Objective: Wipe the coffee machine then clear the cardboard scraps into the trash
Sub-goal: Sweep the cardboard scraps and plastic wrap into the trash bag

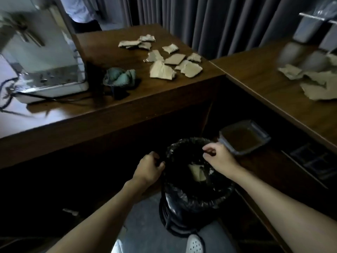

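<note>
A black trash bin (193, 201) lined with a black bag stands on the floor below the desk corner. My left hand (148, 168) grips the bag's rim on the left side. My right hand (218, 157) pinches the rim on the right. A few cardboard pieces (197, 173) lie inside the bin. Several torn cardboard scraps (170, 60) are spread on the brown desk (127, 99). More scraps (313, 83) lie on the right-hand desk. The white coffee machine (42, 57) stands at the desk's left, with a crumpled teal cloth (119, 76) beside it.
Black cables (11, 99) trail from the machine across the desk. A grey tray (244, 136) sits on a low shelf to the right of the bin. Grey curtains (209, 21) hang behind. A person in a white shirt (80, 10) stands at the back. A white shoe (195, 243) is beside the bin.
</note>
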